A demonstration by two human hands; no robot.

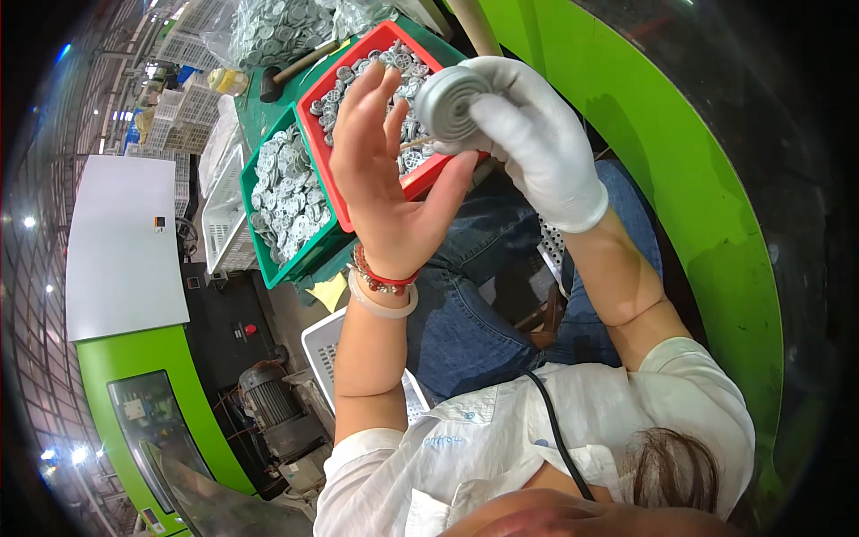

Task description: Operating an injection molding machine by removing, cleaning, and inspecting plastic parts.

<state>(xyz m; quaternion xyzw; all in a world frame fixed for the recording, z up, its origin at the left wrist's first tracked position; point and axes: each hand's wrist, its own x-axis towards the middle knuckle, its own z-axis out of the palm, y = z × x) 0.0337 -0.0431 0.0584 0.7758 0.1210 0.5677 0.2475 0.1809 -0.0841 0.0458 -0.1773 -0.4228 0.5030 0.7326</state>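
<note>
My right hand (537,134), in a white glove, grips a round grey disc-shaped part (450,103) with ringed ridges, its thumb lying across the face. To its left my bare left hand (385,179) is raised with the fingers stretched up and the thumb apart, holding nothing that I can see. A thin tan sliver (417,142) shows between the two hands; what it belongs to is unclear. Behind both hands stands a red bin (327,183) of small grey wheel-like parts. Next to it, on the left, a green bin (259,259) holds flat grey discs.
A hammer (295,72) lies on the green tabletop (255,112), beyond the bins. Clear bags of grey parts (282,31) sit at the back. A green machine panel (662,152) curves along my right. A white perforated basket (322,349) is low on the left, near a motor (273,403).
</note>
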